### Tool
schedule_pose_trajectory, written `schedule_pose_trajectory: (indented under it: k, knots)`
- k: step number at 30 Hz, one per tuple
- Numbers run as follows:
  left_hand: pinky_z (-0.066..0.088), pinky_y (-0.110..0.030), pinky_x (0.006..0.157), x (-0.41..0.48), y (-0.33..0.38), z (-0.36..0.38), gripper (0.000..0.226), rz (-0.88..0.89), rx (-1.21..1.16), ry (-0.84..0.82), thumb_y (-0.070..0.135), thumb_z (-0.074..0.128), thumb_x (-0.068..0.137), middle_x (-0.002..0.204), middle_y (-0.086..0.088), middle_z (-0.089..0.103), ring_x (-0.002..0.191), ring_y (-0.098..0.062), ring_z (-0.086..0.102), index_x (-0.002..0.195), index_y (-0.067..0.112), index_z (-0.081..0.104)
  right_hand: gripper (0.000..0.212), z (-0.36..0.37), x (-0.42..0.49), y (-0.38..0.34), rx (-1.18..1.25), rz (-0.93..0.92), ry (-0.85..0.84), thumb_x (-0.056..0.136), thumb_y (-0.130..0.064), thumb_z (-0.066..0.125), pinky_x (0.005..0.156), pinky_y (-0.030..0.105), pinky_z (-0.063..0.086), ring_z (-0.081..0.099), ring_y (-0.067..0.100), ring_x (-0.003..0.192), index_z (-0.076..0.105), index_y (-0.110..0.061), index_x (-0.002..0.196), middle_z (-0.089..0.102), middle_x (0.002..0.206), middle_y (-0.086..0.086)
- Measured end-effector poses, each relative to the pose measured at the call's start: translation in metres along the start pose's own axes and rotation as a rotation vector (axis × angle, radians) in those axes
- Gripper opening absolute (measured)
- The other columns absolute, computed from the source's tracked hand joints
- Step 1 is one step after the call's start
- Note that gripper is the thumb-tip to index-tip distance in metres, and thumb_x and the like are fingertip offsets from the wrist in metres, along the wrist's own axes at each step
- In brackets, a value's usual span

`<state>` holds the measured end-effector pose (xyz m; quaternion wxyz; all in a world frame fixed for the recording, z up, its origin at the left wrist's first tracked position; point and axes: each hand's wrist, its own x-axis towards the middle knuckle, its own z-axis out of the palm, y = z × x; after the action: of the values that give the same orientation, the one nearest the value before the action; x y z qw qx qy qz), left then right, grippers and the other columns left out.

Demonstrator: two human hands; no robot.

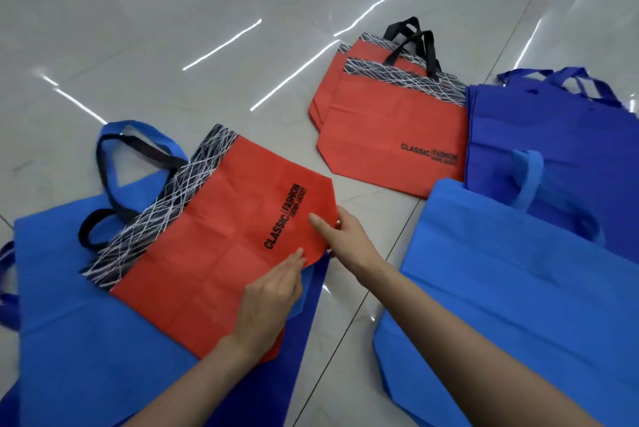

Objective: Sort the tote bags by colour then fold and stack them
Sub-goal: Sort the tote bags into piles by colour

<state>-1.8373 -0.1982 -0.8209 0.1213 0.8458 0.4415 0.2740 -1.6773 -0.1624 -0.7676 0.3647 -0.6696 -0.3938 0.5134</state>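
the red tote point(221, 240) lies on the light blue bags point(69, 323) at our left. our right hand point(345, 236) pinches its bottom edge, our left hand point(273, 292) rests straight-fingered beside it — we'd best lift it level and lay it square on the red stack point(390, 129).

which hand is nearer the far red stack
Right. The right hand grips the near bag's corner, below the stack; the left hand rests lower and further left.

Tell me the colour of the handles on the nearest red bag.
Black handles on the red bag; head view.
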Motion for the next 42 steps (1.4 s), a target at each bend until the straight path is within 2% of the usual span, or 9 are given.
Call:
schedule_pose_trajectory:
  k: [3,6,13,20,22,27,30,35,42]
  knots:
    - [0.054,-0.042,0.086,0.014,0.002,-0.003,0.038,-0.016,0.049,-0.023,0.027,0.04,0.096,0.127,-0.003,0.061,0.112,-0.015,0.061,0.118,0.007,0.063,0.019,-0.005,0.007,0.003,0.094,0.008,0.133,0.095,-0.007,0.047,0.047,0.028,0.051,0.061,0.017,0.059,0.061,-0.005,0.108,0.062,0.08,0.01]
    - [0.023,-0.052,0.109,0.027,0.002,-0.008,0.074,-0.139,0.168,-0.137,0.063,0.029,0.09,0.15,-0.008,0.034,0.136,-0.017,0.033,0.142,0.011,0.035,0.014,-0.021,0.017,0.004,0.379,0.056,0.296,0.096,-0.006,0.048,0.042,0.02,0.046,0.054,0.011,0.051,0.061,-0.011,0.094,0.056,0.072,0.005]
    - [0.022,-0.059,0.106,-0.013,-0.034,-0.001,0.105,-0.461,0.217,-0.363,0.087,0.013,0.074,0.155,-0.012,0.013,0.141,-0.025,0.017,0.147,0.012,0.023,0.022,-0.082,0.047,0.012,1.042,0.2,0.724,0.097,-0.001,0.047,0.038,0.019,0.047,0.058,0.012,0.046,0.047,-0.019,0.083,0.053,0.081,0.001]
    - [-0.022,-0.045,0.106,-0.023,-0.038,-0.012,0.128,-0.543,0.244,-0.514,0.101,-0.005,0.039,0.144,0.001,-0.04,0.131,-0.009,-0.038,0.142,0.026,-0.023,0.023,-0.101,0.078,0.019,1.152,0.22,0.858,0.097,-0.003,0.046,0.044,0.027,0.054,0.055,0.019,0.069,0.042,-0.019,0.082,0.054,0.105,0.008]
    - [-0.021,-0.049,0.105,-0.023,-0.039,-0.01,0.121,-0.534,0.259,-0.541,0.099,-0.008,0.041,0.143,-0.002,-0.042,0.132,-0.014,-0.039,0.138,0.03,-0.027,0.006,-0.103,0.09,0.021,1.125,0.231,0.808,0.097,-0.014,0.052,0.043,0.027,0.053,0.059,0.02,0.075,0.048,-0.016,0.094,0.055,0.115,0.008]
    - [-0.001,-0.054,0.113,-0.019,-0.041,-0.004,0.095,-0.531,0.258,-0.445,0.081,-0.027,0.062,0.152,-0.003,-0.024,0.142,-0.018,-0.019,0.144,0.039,-0.005,0.051,-0.076,0.083,0.013,0.94,0.347,0.501,0.099,-0.038,0.044,0.072,0.034,0.054,0.062,0.027,0.1,0.035,-0.009,0.14,0.052,0.13,0.013]
    - [-0.008,-0.046,0.114,-0.019,-0.038,-0.009,0.097,-0.552,0.114,-0.371,0.081,-0.025,0.064,0.155,0.009,-0.013,0.14,-0.006,-0.018,0.146,0.042,0.009,0.034,-0.025,0.04,0.01,0.51,0.397,0.271,0.1,-0.036,0.042,0.067,0.031,0.047,0.062,0.022,0.076,0.053,-0.005,0.109,0.064,0.094,0.012]
    - [-0.004,-0.039,0.114,-0.019,-0.023,-0.013,0.076,-0.489,-0.104,-0.236,0.076,-0.01,0.079,0.151,0.021,0.007,0.142,0.0,0.003,0.14,0.042,0.021,0.047,0.024,0.005,0.005,-0.06,0.208,-0.012,0.091,-0.054,0.048,0.068,0.033,0.049,0.064,0.018,0.07,0.055,-0.008,0.092,0.062,0.09,0.003]
    - [0.015,-0.049,0.108,-0.002,0.004,-0.013,0.058,-0.236,0.004,-0.2,0.051,0.008,0.1,0.15,0.0,0.033,0.137,-0.011,0.025,0.142,0.023,0.037,0.023,0.015,-0.006,-0.015,0.05,0.105,-0.086,0.087,-0.033,0.063,0.074,0.033,0.051,0.063,0.017,0.077,0.062,-0.01,0.09,0.066,0.086,-0.003]
